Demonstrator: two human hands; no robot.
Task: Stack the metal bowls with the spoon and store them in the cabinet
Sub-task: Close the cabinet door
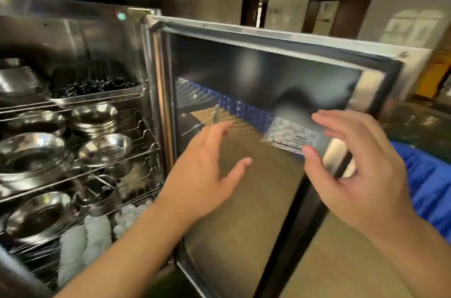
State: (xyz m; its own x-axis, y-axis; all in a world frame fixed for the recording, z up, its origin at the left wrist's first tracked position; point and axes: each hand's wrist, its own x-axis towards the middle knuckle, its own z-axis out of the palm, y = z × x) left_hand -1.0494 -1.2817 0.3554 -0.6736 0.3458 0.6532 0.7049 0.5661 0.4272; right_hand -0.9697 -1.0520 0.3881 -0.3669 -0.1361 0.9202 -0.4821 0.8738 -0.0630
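Both hands are empty, fingers spread and loosely curved. The left hand (207,171) hovers before the lower middle of the glass pane of the cabinet door (268,73); the right hand (353,163) hovers near the pane's right edge, beside a pale label (290,138) stuck on the glass. Whether either palm touches the glass cannot be told. The door stands swung open to the right of the cabinet (73,29), whose interior is exposed at the left. The metal bowls (31,154) rest in stacks on the wire shelves (136,158), several stacks to a shelf, reaching to the shelves' front edges; a tray of dark items (97,89) occupies the shelf above, and white items (83,244) fill the lowest level. No spoon can be made out among the stacks. Judged from this arrangement, stacking and storing appear complete, and the step in hand is closing up. The next move calls for flat pressure on the door's free right edge, swinging it leftward until it seats against the cabinet frame.
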